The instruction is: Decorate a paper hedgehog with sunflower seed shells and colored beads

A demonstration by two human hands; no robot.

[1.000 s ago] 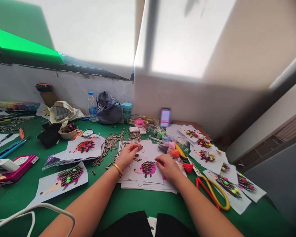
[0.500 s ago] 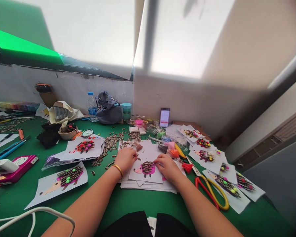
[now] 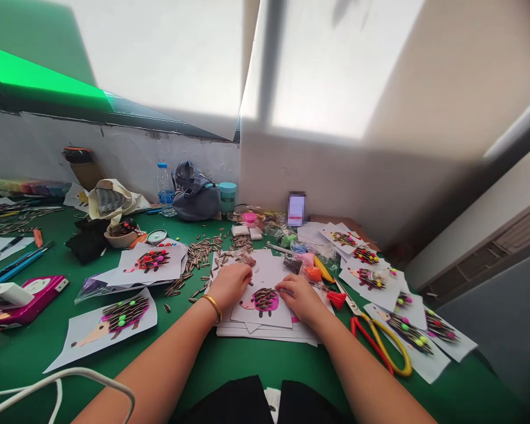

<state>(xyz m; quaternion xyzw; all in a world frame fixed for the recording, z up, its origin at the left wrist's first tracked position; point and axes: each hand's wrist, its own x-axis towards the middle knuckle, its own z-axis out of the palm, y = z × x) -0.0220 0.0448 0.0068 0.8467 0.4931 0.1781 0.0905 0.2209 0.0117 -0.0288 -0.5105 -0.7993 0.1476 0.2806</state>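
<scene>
A hedgehog picture [image 3: 265, 300] with a pink body and striped sunflower seeds on its back lies on a stack of white paper [image 3: 265, 334]. My left hand [image 3: 230, 287], wearing a gold bangle, is closed above the picture's upper left. Its fingertips are together beside a small clear bag of brown clay [image 3: 246, 259]; what they pinch, if anything, is hidden. My right hand [image 3: 299, 295] rests at the picture's right edge, its fingers bent but apart and the tips touching the paper near the seeds.
Loose sunflower seeds [image 3: 198, 254] lie left of the stack. Scissors [image 3: 382, 344] and finished hedgehog cards [image 3: 406, 330] are on the right. More cards [image 3: 115, 321] and a magenta power strip [image 3: 35, 303] are at left. A phone [image 3: 296, 209] leans at the back.
My left hand has shifted slightly up and right, its fingertips now closer to the bag of brown clay. My right hand and the hedgehog picture have hardly moved.
</scene>
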